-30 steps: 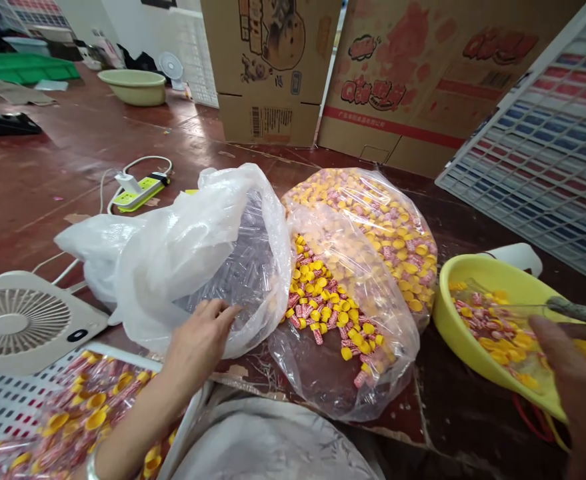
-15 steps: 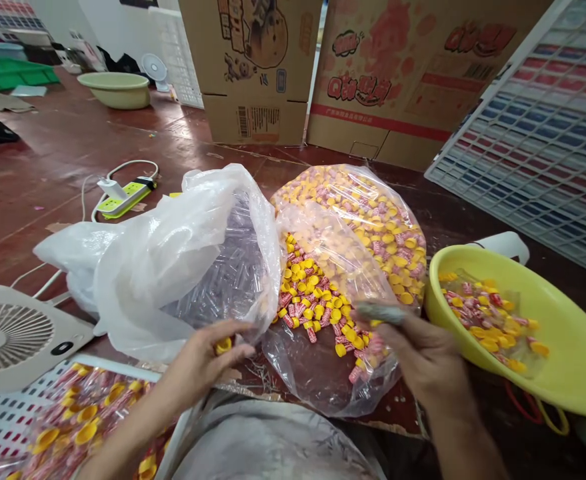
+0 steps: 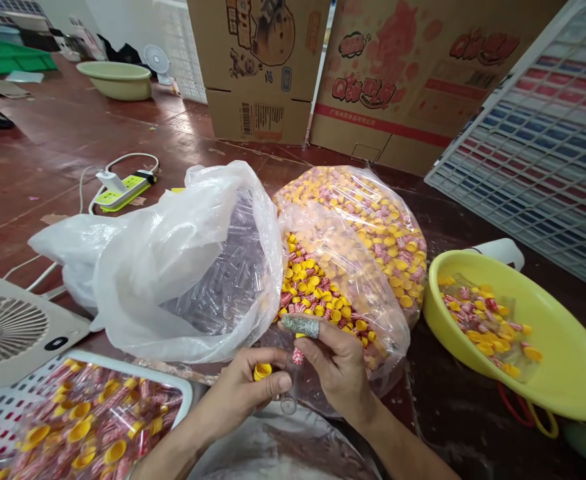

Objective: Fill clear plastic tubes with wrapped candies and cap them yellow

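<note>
Right hand, nearly closed, pinches small red-white piece just beside clear tube; my left hand, curled, holds tube plus yellow cap. Hands, apart moment ago, now meet above lap, pairing piece with tube.

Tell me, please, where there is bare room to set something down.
Bare red floor lies between the power strip and the pale basin; a smaller dark patch lies between the clear bag of yellow-capped pieces, the grid rack and the yellow basin. It is crowded around the left hand and right hand: that bag, the white bag, the white tray.
</note>
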Demonstrator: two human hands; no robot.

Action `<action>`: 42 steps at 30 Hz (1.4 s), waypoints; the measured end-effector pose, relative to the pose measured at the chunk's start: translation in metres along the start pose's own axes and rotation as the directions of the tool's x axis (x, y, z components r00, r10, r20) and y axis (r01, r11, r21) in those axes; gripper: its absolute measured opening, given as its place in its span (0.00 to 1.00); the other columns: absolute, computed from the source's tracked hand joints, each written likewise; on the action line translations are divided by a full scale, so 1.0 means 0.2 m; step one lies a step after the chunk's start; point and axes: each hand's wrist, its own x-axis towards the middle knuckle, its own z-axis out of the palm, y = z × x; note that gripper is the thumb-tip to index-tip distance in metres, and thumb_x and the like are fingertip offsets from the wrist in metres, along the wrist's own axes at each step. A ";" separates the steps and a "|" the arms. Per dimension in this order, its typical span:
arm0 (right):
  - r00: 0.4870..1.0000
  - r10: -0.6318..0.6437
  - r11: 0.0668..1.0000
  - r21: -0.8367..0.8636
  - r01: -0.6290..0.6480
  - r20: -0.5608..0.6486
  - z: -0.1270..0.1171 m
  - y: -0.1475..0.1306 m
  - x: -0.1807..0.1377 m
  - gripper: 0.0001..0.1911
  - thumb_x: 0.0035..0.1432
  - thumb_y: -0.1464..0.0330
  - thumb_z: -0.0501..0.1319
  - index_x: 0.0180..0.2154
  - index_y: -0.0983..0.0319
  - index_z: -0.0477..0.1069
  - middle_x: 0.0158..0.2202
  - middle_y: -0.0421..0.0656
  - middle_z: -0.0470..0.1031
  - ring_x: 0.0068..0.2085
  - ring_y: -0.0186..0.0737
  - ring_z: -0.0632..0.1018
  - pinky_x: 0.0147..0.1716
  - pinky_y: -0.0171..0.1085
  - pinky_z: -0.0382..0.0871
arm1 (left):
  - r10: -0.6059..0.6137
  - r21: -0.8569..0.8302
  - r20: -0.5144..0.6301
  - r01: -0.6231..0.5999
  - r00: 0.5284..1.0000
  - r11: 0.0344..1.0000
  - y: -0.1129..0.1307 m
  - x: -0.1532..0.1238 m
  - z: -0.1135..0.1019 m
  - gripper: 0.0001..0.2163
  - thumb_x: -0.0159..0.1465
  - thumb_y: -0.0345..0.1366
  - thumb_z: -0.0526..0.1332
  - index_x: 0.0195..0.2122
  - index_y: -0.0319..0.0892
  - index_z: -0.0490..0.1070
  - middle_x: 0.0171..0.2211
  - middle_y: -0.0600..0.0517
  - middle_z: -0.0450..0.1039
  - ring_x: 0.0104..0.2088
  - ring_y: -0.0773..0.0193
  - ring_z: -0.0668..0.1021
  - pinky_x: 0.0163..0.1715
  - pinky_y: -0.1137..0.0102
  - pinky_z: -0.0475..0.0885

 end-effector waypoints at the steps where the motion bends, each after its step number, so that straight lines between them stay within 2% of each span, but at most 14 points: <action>1: 0.999 0.003 1.000 -0.015 -0.003 0.046 -0.01 0.00 0.00 0.12 0.68 0.61 0.60 0.47 0.56 0.80 0.45 0.46 0.82 0.48 0.45 0.80 0.52 0.43 0.74 | -0.006 -0.038 -0.015 0.005 1.000 0.999 0.00 0.00 0.00 0.19 0.56 0.52 0.71 0.34 0.38 0.79 0.20 0.58 0.62 0.19 0.74 0.58 0.19 0.76 0.51; 5: 0.961 -0.070 0.984 -0.142 0.111 0.269 -0.02 0.02 -0.01 0.26 0.59 0.52 0.67 0.53 0.61 0.74 0.53 0.52 0.77 0.56 0.52 0.76 0.57 0.47 0.71 | -0.043 -0.186 -0.061 0.031 0.997 0.982 -0.02 0.02 0.01 0.21 0.54 0.53 0.72 0.31 0.37 0.78 0.19 0.58 0.63 0.18 0.76 0.58 0.18 0.76 0.52; 8: 0.932 -0.211 0.890 -0.337 0.308 0.294 -0.01 0.05 -0.03 0.42 0.45 0.53 0.76 0.57 0.62 0.68 0.57 0.56 0.73 0.61 0.59 0.72 0.62 0.55 0.65 | -0.062 -0.238 -0.086 0.040 0.994 0.971 -0.04 0.02 0.01 0.21 0.52 0.52 0.73 0.30 0.37 0.78 0.21 0.56 0.67 0.18 0.76 0.60 0.17 0.77 0.54; 16: 0.870 -0.410 0.750 -0.440 0.493 0.275 0.11 0.10 -0.09 0.37 0.49 0.64 0.71 0.59 0.62 0.61 0.49 0.53 0.77 0.53 0.55 0.78 0.59 0.54 0.70 | -0.069 -0.308 -0.044 0.052 0.997 0.950 -0.10 0.02 0.03 0.23 0.43 0.48 0.79 0.31 0.36 0.77 0.24 0.55 0.70 0.23 0.72 0.67 0.23 0.77 0.59; 19: 0.853 -0.347 0.722 -0.470 0.508 0.389 0.07 0.10 -0.08 0.41 0.49 0.57 0.72 0.60 0.62 0.59 0.55 0.55 0.75 0.60 0.60 0.73 0.61 0.58 0.66 | -0.081 -0.117 -0.018 0.078 0.997 0.990 -0.04 0.01 -0.01 0.16 0.48 0.42 0.76 0.31 0.38 0.77 0.24 0.55 0.71 0.24 0.69 0.69 0.26 0.74 0.64; 21: 0.884 -0.263 0.703 -0.551 0.450 0.387 -0.01 0.12 -0.06 0.44 0.51 0.52 0.71 0.62 0.63 0.58 0.60 0.57 0.70 0.62 0.63 0.70 0.60 0.58 0.67 | 0.019 0.291 -0.103 0.012 0.994 0.957 0.04 0.01 -0.08 0.07 0.54 0.36 0.71 0.30 0.39 0.77 0.27 0.53 0.74 0.28 0.64 0.72 0.29 0.71 0.67; 22: 0.919 -0.221 0.686 -0.618 0.384 0.325 -0.06 0.13 -0.05 0.41 0.54 0.51 0.70 0.61 0.63 0.59 0.59 0.57 0.71 0.61 0.62 0.72 0.56 0.57 0.70 | 0.118 0.549 -0.157 -0.013 0.981 0.836 0.09 0.00 -0.13 0.02 0.56 0.32 0.68 0.30 0.40 0.77 0.29 0.51 0.75 0.31 0.61 0.74 0.32 0.69 0.69; 24: 0.980 -0.135 0.619 -0.760 0.197 0.143 -0.16 0.18 -0.03 0.24 0.63 0.55 0.64 0.53 0.62 0.66 0.49 0.55 0.76 0.50 0.56 0.79 0.45 0.50 0.75 | 0.310 0.916 -0.196 0.061 0.930 0.396 0.16 -0.01 -0.24 0.06 0.59 0.25 0.61 0.31 0.41 0.77 0.32 0.46 0.77 0.38 0.54 0.75 0.35 0.66 0.70; 27: 0.998 0.006 0.433 -0.900 0.054 0.062 -0.24 0.26 -0.02 0.05 0.68 0.67 0.59 0.38 0.59 0.69 0.35 0.47 0.77 0.36 0.47 0.80 0.34 0.42 0.72 | 0.305 0.964 -0.162 0.216 0.938 -0.153 0.19 0.00 -0.38 0.14 0.61 0.18 0.54 0.32 0.39 0.77 0.34 0.41 0.78 0.43 0.46 0.76 0.32 0.64 0.70; 29: 0.988 0.117 0.323 -0.945 0.058 0.100 -0.21 0.30 -0.03 0.03 0.67 0.69 0.61 0.37 0.59 0.70 0.35 0.45 0.78 0.35 0.45 0.81 0.33 0.39 0.71 | 0.230 0.924 -0.152 0.221 0.961 -0.311 0.16 0.00 -0.42 0.16 0.61 0.17 0.52 0.34 0.37 0.77 0.36 0.39 0.78 0.44 0.45 0.78 0.30 0.63 0.71; 31: 0.976 0.188 0.249 -0.967 0.060 0.109 -0.14 0.33 -0.05 0.03 0.65 0.68 0.64 0.41 0.60 0.71 0.36 0.45 0.78 0.35 0.45 0.81 0.32 0.37 0.70 | 0.197 0.908 -0.169 0.230 0.966 -0.351 0.13 0.01 -0.44 0.16 0.61 0.16 0.51 0.36 0.36 0.78 0.38 0.37 0.78 0.44 0.44 0.79 0.30 0.63 0.73; 35: 0.977 0.180 0.206 -0.976 0.075 0.113 -0.03 0.39 -0.07 0.10 0.64 0.67 0.66 0.46 0.60 0.71 0.39 0.46 0.77 0.37 0.45 0.82 0.31 0.36 0.70 | 0.192 0.938 -0.234 0.273 0.953 -0.214 0.13 0.00 -0.47 0.13 0.64 0.22 0.55 0.40 0.38 0.79 0.41 0.40 0.80 0.45 0.46 0.81 0.33 0.63 0.76; 39: 0.982 0.120 0.286 -0.952 0.108 0.148 -0.04 0.43 -0.07 0.07 0.62 0.75 0.64 0.41 0.60 0.71 0.40 0.45 0.76 0.35 0.43 0.81 0.30 0.36 0.70 | 0.270 0.900 -0.265 0.137 0.926 0.414 0.15 -0.05 -0.46 0.11 0.61 0.41 0.67 0.43 0.44 0.81 0.42 0.49 0.84 0.41 0.53 0.83 0.40 0.66 0.77; 42: 0.991 0.098 0.515 -0.857 0.025 0.088 -0.07 0.41 -0.07 0.07 0.59 0.76 0.64 0.35 0.60 0.69 0.36 0.44 0.76 0.34 0.43 0.80 0.31 0.36 0.71 | 0.397 0.748 -0.260 -0.076 0.880 0.659 0.11 -0.08 -0.38 0.11 0.58 0.41 0.70 0.39 0.43 0.82 0.39 0.49 0.85 0.40 0.54 0.84 0.40 0.68 0.79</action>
